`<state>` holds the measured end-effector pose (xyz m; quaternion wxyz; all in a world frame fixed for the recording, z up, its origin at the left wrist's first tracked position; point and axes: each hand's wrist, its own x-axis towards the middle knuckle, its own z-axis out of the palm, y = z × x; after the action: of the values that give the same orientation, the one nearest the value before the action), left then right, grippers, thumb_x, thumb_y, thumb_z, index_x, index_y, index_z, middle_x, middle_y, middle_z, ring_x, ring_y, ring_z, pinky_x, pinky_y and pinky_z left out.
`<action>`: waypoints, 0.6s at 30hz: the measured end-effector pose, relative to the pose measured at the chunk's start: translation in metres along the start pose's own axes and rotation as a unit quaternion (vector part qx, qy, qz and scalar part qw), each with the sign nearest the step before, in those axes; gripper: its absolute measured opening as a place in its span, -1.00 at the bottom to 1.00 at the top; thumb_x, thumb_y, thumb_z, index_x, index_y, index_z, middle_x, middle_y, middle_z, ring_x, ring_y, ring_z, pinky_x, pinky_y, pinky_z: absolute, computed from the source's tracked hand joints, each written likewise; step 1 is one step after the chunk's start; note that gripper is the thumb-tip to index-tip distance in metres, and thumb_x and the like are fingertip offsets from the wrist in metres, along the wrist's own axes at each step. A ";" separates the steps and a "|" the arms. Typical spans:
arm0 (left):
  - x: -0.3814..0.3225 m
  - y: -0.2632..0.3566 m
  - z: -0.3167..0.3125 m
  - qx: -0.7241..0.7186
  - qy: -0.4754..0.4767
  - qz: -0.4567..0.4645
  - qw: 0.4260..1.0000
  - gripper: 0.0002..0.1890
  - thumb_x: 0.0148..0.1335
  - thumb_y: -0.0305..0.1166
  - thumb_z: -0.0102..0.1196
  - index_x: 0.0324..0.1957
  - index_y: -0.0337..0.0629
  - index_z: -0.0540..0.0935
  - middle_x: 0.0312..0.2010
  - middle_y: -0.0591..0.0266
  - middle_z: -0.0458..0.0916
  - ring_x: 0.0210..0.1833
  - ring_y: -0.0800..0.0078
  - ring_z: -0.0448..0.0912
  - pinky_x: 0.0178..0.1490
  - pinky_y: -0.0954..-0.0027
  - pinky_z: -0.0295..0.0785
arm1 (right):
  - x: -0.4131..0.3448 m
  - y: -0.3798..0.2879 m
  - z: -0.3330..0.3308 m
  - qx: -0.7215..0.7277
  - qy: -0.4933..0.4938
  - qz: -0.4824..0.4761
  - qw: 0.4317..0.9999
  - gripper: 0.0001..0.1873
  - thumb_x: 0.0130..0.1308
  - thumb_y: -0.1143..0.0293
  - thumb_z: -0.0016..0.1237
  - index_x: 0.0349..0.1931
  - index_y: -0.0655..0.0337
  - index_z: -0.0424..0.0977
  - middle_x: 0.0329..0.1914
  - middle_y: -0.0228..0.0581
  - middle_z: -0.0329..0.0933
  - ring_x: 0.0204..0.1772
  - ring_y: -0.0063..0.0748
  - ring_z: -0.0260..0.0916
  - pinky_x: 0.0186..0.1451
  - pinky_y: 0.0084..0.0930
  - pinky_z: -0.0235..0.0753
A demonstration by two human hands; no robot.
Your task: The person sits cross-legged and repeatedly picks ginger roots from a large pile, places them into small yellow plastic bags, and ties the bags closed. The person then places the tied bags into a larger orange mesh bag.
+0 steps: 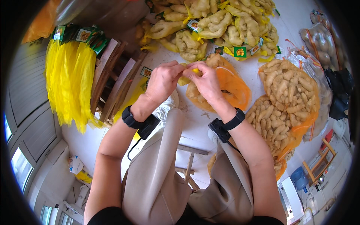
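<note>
My left hand (pixel 164 80) and my right hand (pixel 204 80) meet in front of my knees. Their fingertips pinch a yellow mesh bag (pixel 183 81), whose lower part is mostly hidden by the hands. Yellow netting shows between the right thumb and forefinger. Just beyond and below the right hand, an open orange mesh sack (pixel 234 84) of ginger root rests on the floor. Ahead lies a heap of filled yellow mesh bags of ginger (pixel 215 24), several with green printed tags.
Empty yellow mesh bags (pixel 70 81) with tags hang at the left over a wooden rack (pixel 108 76). Large orange sacks of ginger (pixel 291 84) stand at the right, beside clear plastic sacks (pixel 320 42). A blue water jug (pixel 299 178) sits farther back at right.
</note>
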<state>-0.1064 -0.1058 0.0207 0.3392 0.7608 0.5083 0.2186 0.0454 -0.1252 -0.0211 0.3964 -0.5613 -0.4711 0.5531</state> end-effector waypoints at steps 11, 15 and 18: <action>-0.018 0.019 -0.037 -0.170 -0.094 -0.067 0.979 -0.77 0.22 -0.42 0.03 -0.50 -0.37 0.44 -0.58 0.16 0.35 -0.52 0.37 0.34 -0.41 0.41 0.24 | 0.000 0.001 0.007 -0.198 -0.047 -0.122 0.971 -0.89 -0.08 0.55 0.09 -0.53 0.24 0.43 -0.41 -0.24 0.42 -0.25 -0.13 0.40 -0.24 -0.34 0.39; -0.015 0.028 -0.055 -0.306 -0.113 -0.102 0.940 -0.72 0.31 -0.31 -0.05 -0.46 -0.31 0.42 -0.47 0.31 0.41 -0.39 0.52 0.34 -0.28 0.52 0.25 | 0.003 0.005 0.009 -0.184 -0.041 -0.116 0.975 -0.88 -0.09 0.54 0.10 -0.53 0.24 0.43 -0.42 -0.23 0.41 -0.28 -0.13 0.38 -0.27 -0.34 0.38; -0.015 0.015 -0.050 -0.452 -0.090 -0.169 0.871 -0.67 0.28 -0.11 -0.02 -0.21 -0.20 0.42 -0.30 0.41 0.42 -0.22 0.58 0.36 -0.02 0.55 0.23 | 0.001 0.002 0.006 -0.156 -0.054 -0.094 0.982 -0.87 -0.02 0.57 0.09 -0.50 0.29 0.40 -0.44 -0.28 0.36 -0.34 -0.34 0.36 -0.30 -0.50 0.35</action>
<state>-0.1370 -0.1084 0.0658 0.7218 0.4433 0.4422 0.2948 0.0391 -0.1250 -0.0235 0.3284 -0.5389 -0.6225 0.4628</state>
